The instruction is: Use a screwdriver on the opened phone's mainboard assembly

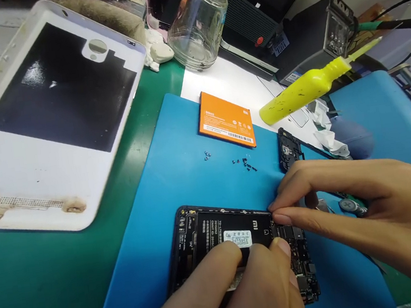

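Observation:
An opened smartphone (262, 229) lies on the blue mat with its circuit board bare at the right end and a small white label on its black middle. My left hand (237, 290) is closed on the phone, its thumb and curled fingers pressing the middle and the board's edge. At the phone's upper edge, by the board, the thumb and forefinger of my right hand (350, 206) are pinched together. What sits between those fingertips is hidden. Just above my right hand is a black plastic phone part (288, 150).
On the blue mat (149, 181) are an orange battery (226, 120) and loose screws (246, 164). A white phone back cover (49, 163) is at left. Behind stand a glass jar (198, 30) and a yellow bottle with a thin nozzle (295, 94). Crumpled tissue (329, 141) lies at right.

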`<state>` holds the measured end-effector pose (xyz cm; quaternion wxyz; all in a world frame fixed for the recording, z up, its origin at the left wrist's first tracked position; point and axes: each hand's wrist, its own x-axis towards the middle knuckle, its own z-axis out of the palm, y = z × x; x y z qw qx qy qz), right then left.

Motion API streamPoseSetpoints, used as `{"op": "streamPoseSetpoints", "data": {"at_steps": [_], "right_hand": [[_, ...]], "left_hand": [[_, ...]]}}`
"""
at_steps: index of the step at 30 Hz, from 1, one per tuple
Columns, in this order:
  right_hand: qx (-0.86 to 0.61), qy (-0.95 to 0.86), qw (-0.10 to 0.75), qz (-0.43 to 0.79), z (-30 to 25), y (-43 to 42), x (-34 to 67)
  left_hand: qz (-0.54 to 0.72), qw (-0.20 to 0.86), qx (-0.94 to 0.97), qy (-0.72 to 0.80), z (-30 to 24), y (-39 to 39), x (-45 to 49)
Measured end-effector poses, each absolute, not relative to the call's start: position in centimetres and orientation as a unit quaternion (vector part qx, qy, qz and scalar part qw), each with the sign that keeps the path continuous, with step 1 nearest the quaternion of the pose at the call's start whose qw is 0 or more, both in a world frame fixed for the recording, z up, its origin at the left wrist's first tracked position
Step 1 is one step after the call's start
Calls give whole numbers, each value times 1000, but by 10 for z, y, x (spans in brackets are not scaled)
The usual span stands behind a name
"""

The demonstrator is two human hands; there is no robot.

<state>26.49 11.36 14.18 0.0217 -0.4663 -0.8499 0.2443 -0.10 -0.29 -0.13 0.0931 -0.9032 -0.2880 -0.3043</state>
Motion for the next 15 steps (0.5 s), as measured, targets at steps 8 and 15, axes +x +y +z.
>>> {"op": "streamPoseSetpoints", "data": {"at_steps": [8, 15], "right_hand": [[-540, -836, 36, 85, 132, 89, 265], [-545, -836, -13, 65, 136, 96, 255]], "left_hand": [[-293, 62, -908, -293, -7, -9, 1], [-311, 51, -899, -306, -5, -7, 4]]}}
